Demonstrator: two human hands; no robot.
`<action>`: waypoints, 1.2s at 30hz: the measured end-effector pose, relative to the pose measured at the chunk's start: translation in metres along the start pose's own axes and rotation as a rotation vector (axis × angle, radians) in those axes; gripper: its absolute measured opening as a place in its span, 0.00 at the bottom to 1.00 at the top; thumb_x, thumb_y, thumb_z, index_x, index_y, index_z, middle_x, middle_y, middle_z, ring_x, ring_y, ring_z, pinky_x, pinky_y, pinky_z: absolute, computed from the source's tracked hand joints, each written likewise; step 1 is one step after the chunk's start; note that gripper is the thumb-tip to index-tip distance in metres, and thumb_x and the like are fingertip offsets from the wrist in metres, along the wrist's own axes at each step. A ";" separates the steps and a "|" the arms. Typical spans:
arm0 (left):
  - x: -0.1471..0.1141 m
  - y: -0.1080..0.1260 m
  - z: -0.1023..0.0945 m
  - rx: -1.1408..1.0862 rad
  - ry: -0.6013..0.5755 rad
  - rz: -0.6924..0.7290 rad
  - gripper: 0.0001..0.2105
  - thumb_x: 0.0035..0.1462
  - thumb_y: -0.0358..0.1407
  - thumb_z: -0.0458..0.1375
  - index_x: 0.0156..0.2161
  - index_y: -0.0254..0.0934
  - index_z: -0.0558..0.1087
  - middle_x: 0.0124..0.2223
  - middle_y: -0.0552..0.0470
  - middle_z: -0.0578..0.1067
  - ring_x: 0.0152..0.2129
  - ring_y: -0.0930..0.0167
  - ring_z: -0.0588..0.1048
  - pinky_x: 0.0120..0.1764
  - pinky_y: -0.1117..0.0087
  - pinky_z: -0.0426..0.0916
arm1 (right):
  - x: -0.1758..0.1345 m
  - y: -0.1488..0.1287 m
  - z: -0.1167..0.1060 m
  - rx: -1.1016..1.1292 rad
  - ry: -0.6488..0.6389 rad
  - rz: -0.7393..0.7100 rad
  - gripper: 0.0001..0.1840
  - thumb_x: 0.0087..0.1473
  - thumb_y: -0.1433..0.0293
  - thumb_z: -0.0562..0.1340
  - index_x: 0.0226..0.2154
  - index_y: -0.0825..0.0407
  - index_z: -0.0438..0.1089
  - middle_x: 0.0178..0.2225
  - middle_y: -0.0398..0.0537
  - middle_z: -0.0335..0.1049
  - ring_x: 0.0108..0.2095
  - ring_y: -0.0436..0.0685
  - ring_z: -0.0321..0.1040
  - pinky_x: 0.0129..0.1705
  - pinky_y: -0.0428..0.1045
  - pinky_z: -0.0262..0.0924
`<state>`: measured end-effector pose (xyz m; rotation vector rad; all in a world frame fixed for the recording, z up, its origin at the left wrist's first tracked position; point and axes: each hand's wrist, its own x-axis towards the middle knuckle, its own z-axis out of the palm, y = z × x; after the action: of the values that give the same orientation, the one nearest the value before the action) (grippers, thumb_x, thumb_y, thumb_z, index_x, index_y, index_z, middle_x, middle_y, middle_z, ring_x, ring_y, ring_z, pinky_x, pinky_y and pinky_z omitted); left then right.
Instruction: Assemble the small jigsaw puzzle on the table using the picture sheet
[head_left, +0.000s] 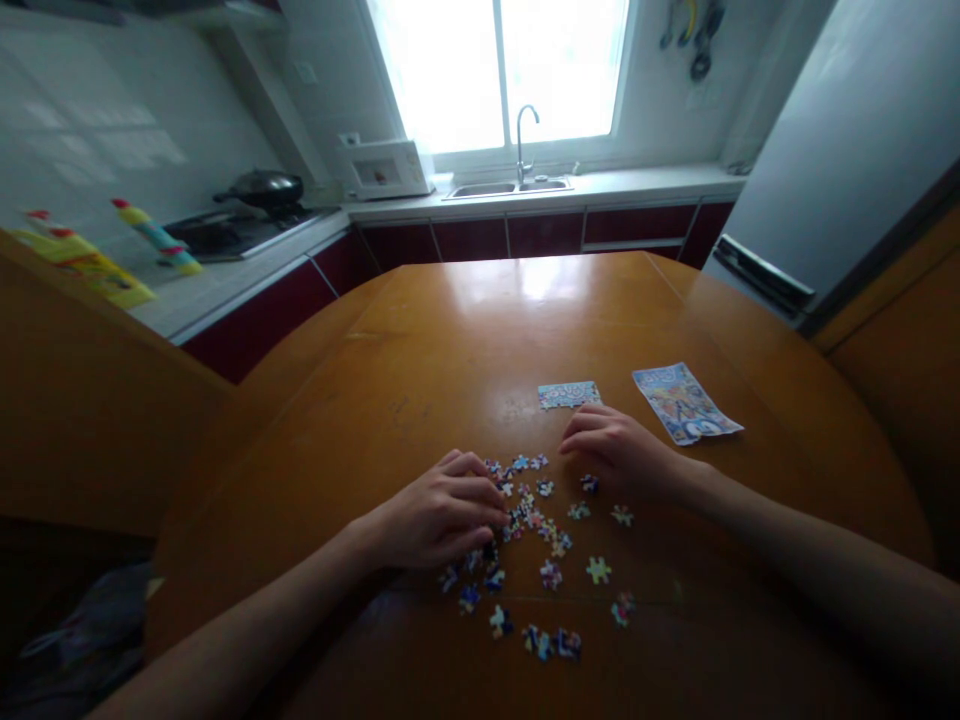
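Loose jigsaw pieces (532, 515) lie scattered on the wooden table before me. My left hand (442, 510) rests palm down at the left side of the pile, its loosely bent fingers apart and touching pieces; some pieces are hidden under it. To the right of the pile is my right hand (611, 445), fingers loosely curved with nothing visible in them. Its thumb is mostly hidden. Just beyond those fingertips lies a joined strip of puzzle (568, 394). A dark piece (589, 484) sits below the right hand, and a yellow-green piece (598, 570) lies nearer to me.
A printed picture sheet (684, 402) lies on the wooden table (450, 340), right of the strip. Past the table are a sink (510, 188), a microwave (386, 168), and a stove with a wok (266, 188). A fridge (840, 150) stands at right.
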<state>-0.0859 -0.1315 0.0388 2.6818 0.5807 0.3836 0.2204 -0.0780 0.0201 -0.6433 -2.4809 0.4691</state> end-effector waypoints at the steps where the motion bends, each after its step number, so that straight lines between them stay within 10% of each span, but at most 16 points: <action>1: 0.000 0.000 0.000 -0.010 0.003 0.003 0.11 0.63 0.36 0.57 0.49 0.43 0.75 0.45 0.50 0.79 0.44 0.65 0.70 0.50 0.61 0.62 | 0.000 0.002 0.000 0.001 0.023 0.010 0.15 0.55 0.81 0.57 0.36 0.51 0.76 0.36 0.49 0.75 0.40 0.55 0.66 0.44 0.53 0.63; 36: -0.002 -0.007 0.002 0.036 0.082 -0.037 0.10 0.63 0.32 0.55 0.47 0.44 0.75 0.45 0.50 0.76 0.43 0.66 0.69 0.49 0.61 0.63 | 0.000 0.009 -0.001 0.054 0.126 0.072 0.16 0.53 0.81 0.55 0.32 0.50 0.76 0.33 0.49 0.74 0.38 0.55 0.67 0.41 0.53 0.64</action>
<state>-0.0894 -0.1268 0.0342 2.6961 0.6666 0.4790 0.2242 -0.0708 0.0165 -0.7201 -2.3247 0.5054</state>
